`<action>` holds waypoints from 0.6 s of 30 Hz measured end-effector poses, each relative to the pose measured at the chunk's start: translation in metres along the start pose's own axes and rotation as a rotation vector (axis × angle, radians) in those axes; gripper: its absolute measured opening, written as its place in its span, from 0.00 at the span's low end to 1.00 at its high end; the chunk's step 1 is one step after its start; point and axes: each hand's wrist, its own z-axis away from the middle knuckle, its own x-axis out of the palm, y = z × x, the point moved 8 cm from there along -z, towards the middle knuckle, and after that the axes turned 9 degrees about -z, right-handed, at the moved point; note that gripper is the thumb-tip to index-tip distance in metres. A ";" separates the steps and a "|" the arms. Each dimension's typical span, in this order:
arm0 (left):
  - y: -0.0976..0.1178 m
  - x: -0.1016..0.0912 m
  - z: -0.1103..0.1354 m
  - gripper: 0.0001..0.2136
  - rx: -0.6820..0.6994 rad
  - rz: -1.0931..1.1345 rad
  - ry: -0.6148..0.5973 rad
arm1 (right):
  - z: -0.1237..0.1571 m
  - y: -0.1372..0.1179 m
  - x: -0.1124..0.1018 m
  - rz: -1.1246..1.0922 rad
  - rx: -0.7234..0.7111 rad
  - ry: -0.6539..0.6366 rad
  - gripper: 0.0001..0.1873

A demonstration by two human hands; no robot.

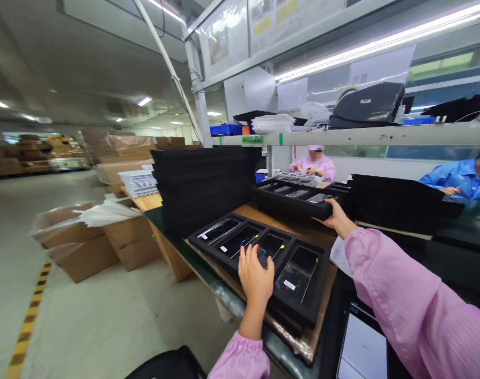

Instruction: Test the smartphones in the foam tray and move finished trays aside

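A black foam tray (319, 295) lies near the bench's front edge, its compartments holding several dark glass phone screens (297, 271) with white labels, some with yellow tabs. My left hand (256, 271) hovers over or touches the middle compartments, thumb and fingers apart; whether the fingertips rest on a screen I cannot tell. Farther back, my right hand (337, 217) grips the near right corner of a second black foam tray (287, 205), thumb at the top edge. That tray also carries screens, and its corner looks raised above the brown board (246, 211).
Stacked black trays (204, 189) stand at the left, more black trays (390, 205) at the right. A lit-screen device (362, 345) lies near my right sleeve. A shelf (342, 138) crosses above. Co-workers in pink (322, 166) and blue (457, 176) sit beyond. Cardboard boxes (86, 252) stand on the floor.
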 end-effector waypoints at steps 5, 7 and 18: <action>0.000 -0.005 0.000 0.22 -0.061 0.136 -0.013 | 0.045 -0.003 0.025 -0.104 -0.076 -0.130 0.08; 0.000 -0.006 0.002 0.21 -0.095 0.219 -0.013 | 0.070 -0.009 0.027 -0.137 -0.097 -0.156 0.08; -0.027 -0.024 -0.046 0.24 -0.545 1.052 -0.049 | 0.165 0.030 -0.020 -0.063 0.090 -0.226 0.09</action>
